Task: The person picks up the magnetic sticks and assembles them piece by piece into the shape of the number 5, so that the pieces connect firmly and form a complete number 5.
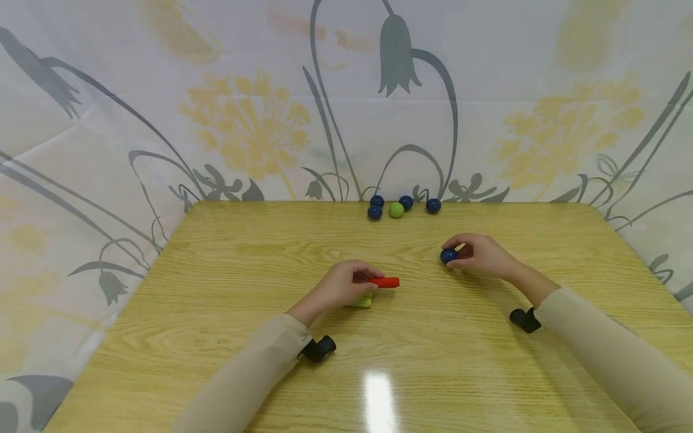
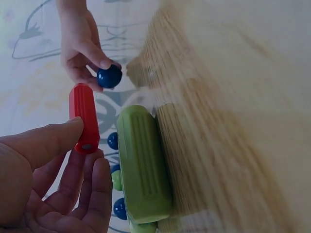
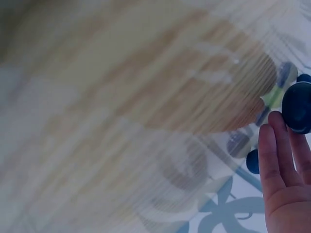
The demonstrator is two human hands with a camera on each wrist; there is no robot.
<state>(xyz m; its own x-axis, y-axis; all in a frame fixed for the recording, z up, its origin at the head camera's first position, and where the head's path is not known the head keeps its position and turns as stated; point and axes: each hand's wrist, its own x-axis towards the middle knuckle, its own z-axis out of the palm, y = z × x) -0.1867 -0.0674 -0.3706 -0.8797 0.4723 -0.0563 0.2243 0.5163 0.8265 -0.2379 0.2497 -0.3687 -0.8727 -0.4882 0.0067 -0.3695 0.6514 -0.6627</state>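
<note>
My left hand (image 1: 340,286) pinches a small red ribbed bar (image 1: 387,282) between thumb and fingers, above the table. Beneath that hand lies a green ribbed bar (image 2: 144,165), partly covered by the hand in the head view. A second green piece (image 2: 142,226) shows just past its end in the left wrist view. To the right, my right hand (image 1: 480,255) grips a glossy dark blue ball (image 1: 448,256) with thumb and fingertips. In the right wrist view the same ball (image 3: 297,108) sits at the frame's edge, and the thumb is out of sight.
Along the table's back edge rest several dark blue balls (image 1: 433,205) and one light green ball (image 1: 396,210). A flower-print cloth (image 1: 346,108) rises behind the wooden table (image 1: 433,355). Each wrist carries a black camera.
</note>
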